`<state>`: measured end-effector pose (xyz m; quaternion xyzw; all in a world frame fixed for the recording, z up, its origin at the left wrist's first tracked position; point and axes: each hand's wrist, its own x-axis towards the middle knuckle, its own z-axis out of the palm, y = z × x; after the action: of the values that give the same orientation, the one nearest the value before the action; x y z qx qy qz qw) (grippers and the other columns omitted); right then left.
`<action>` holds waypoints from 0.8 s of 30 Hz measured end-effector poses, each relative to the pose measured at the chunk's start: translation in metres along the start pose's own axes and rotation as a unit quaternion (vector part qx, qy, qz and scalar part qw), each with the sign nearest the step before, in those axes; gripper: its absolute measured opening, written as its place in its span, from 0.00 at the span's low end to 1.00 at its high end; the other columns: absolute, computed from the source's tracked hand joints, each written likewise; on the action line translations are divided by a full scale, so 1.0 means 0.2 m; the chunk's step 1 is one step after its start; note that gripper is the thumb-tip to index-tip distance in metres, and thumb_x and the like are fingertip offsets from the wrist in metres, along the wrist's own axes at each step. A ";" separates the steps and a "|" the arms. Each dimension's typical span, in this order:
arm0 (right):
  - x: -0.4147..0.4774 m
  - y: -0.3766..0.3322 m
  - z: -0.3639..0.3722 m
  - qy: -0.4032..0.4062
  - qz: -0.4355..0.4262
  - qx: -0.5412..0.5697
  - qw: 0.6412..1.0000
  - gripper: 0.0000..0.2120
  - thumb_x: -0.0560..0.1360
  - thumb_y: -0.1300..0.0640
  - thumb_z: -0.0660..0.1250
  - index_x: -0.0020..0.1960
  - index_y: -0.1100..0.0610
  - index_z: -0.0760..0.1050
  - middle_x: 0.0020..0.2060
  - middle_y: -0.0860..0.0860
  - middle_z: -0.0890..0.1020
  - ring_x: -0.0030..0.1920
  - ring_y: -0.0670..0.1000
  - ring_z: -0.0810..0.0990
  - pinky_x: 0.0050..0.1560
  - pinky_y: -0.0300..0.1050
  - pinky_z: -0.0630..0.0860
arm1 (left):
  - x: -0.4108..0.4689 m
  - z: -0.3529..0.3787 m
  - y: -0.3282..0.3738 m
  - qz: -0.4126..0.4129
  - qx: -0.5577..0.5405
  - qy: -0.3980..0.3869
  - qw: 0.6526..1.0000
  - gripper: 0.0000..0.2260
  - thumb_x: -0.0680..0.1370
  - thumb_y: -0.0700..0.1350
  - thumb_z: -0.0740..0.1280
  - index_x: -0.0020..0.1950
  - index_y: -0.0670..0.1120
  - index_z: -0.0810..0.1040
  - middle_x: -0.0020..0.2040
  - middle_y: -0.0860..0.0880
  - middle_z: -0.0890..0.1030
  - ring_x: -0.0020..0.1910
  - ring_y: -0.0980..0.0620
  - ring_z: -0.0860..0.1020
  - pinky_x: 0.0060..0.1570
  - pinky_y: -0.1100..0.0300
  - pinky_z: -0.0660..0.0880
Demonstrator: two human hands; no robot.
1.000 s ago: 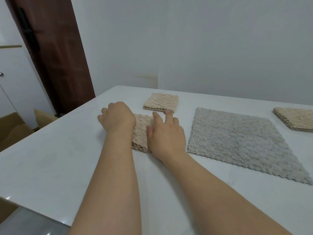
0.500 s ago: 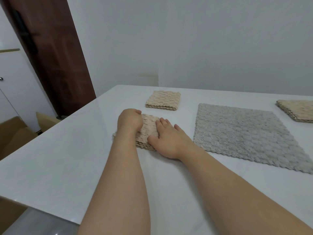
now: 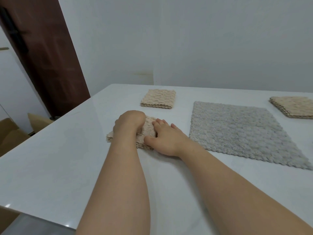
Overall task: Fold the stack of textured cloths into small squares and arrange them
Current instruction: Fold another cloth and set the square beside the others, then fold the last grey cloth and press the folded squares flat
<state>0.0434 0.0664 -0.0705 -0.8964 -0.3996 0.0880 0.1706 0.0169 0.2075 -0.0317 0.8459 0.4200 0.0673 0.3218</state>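
A folded beige textured cloth [image 3: 149, 128] lies on the white table [image 3: 59, 158] under both my hands. My left hand [image 3: 129, 122] rests on its left part with fingers curled down over it; whether they grip the cloth is hidden. My right hand [image 3: 165, 138] lies flat on its right edge, fingers straight, thumb against the near side. A second folded beige square [image 3: 158, 98] sits just beyond. A large grey cloth [image 3: 240, 131] is spread flat to the right. A beige stack [image 3: 293, 106] lies at the far right.
The table's left edge runs diagonally past a dark brown door [image 3: 42, 48]. Cardboard boxes [image 3: 15, 131] stand on the floor to the left. A pale wall [image 3: 203, 39] rises behind the table's far edge.
Both hands slid inward over the beige cloth: my left hand moved from its left side onto its top, and my right hand shifted toward the right edge. A left corner of the cloth now shows.
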 end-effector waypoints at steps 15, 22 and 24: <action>-0.30 0.18 -0.36 0.171 0.043 0.051 0.983 0.22 0.79 0.59 0.53 0.68 0.56 0.77 0.66 0.52 0.79 0.68 0.55 0.75 0.65 0.54 0.75 | -0.27 0.13 0.18 0.290 0.043 0.195 0.936 0.15 0.79 0.46 0.59 0.59 0.53 0.83 0.59 0.51 0.83 0.61 0.45 0.76 0.61 0.50 0.67; -0.70 0.62 -0.49 0.170 0.044 -0.023 0.984 0.16 0.77 0.58 0.64 0.62 0.49 0.81 0.63 0.46 0.82 0.65 0.48 0.77 0.67 0.46 0.72 | -0.49 0.37 0.31 0.522 0.065 -0.006 0.850 0.17 0.80 0.38 0.61 0.64 0.52 0.81 0.65 0.55 0.80 0.67 0.54 0.73 0.68 0.59 0.68; -0.79 0.73 -0.53 0.162 0.053 -0.031 0.985 0.13 0.75 0.58 0.66 0.57 0.50 0.83 0.57 0.45 0.84 0.60 0.48 0.79 0.63 0.48 0.74 | -0.53 0.45 0.32 0.542 0.080 -0.049 0.835 0.17 0.79 0.39 0.62 0.64 0.53 0.81 0.64 0.56 0.79 0.65 0.56 0.74 0.64 0.64 0.67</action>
<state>0.0704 -0.1683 -0.0234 -0.9234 -0.3215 -0.0619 0.2001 0.0267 0.0548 -0.0472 0.9630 -0.1177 0.1558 0.1855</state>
